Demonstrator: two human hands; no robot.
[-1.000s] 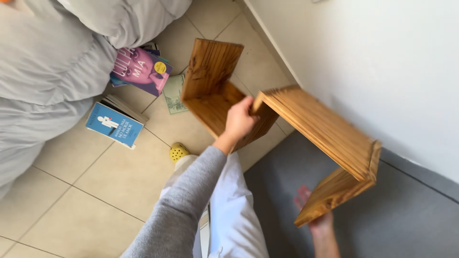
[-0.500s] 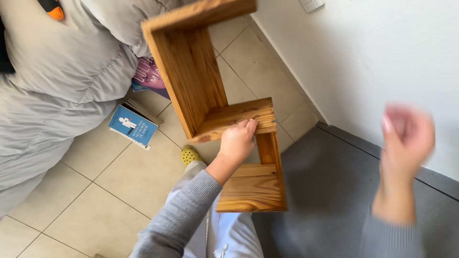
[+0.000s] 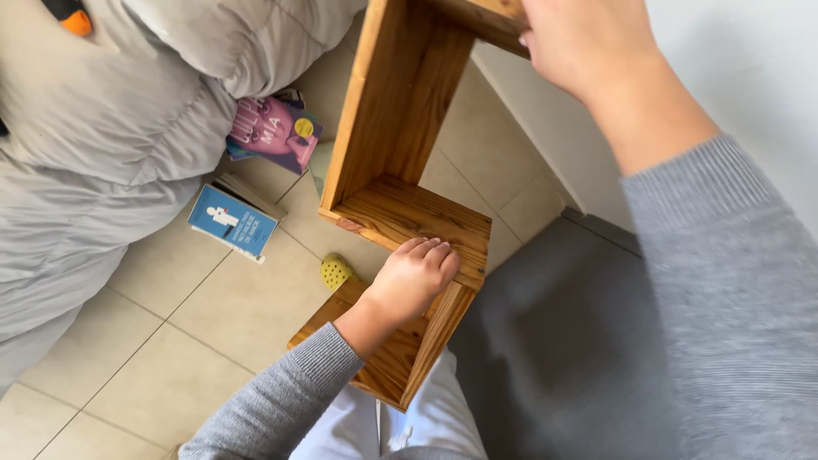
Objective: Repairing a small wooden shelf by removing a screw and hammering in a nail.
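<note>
Above tiled floor (image 3: 213,315), both hands, left hand (image 3: 413,277) and right hand (image 3: 588,43), grip the zigzag wooden shelf (image 3: 392,128) mid-lift, which needs steady carrying.

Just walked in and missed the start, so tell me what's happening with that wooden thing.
A person in a grey sweater holds a zigzag wooden shelf off the tiled floor. The left hand presses on its middle board, and the right hand has a grip on the top end by the white wall. Two books and a yellow shoe lie below, beside grey bedding.
</note>
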